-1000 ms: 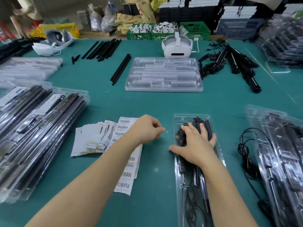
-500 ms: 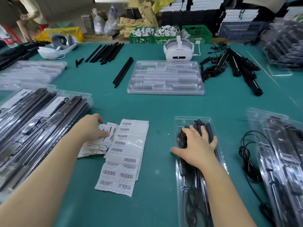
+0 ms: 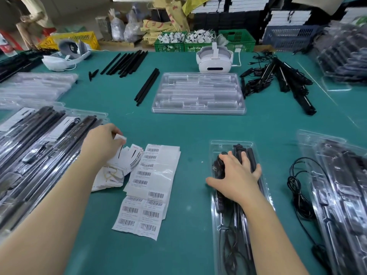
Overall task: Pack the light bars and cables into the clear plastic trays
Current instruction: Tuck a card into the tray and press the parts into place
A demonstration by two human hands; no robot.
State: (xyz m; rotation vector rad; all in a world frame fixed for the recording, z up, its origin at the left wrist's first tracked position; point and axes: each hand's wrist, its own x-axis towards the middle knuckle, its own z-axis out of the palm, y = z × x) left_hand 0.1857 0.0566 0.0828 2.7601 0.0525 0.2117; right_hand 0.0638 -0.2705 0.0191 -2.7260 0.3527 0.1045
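So the narrow clear tray sits on the green desk near the front edge, already loaded with black light bars and a coiled cable. Right hand lies flat on top of that tray, fingers spread, pressing down and not gripping anything. Left of the tray is a sheet of barcode labels, and just left of that a fanned stack of small white cards. Left hand is over the cards, pinching 1 card between thumb and fingertips (lifted a bit off the stack). Beyond the tray, further back on the desk, there's a wide empty tray, and a loose black cable lies right of the loaded one.
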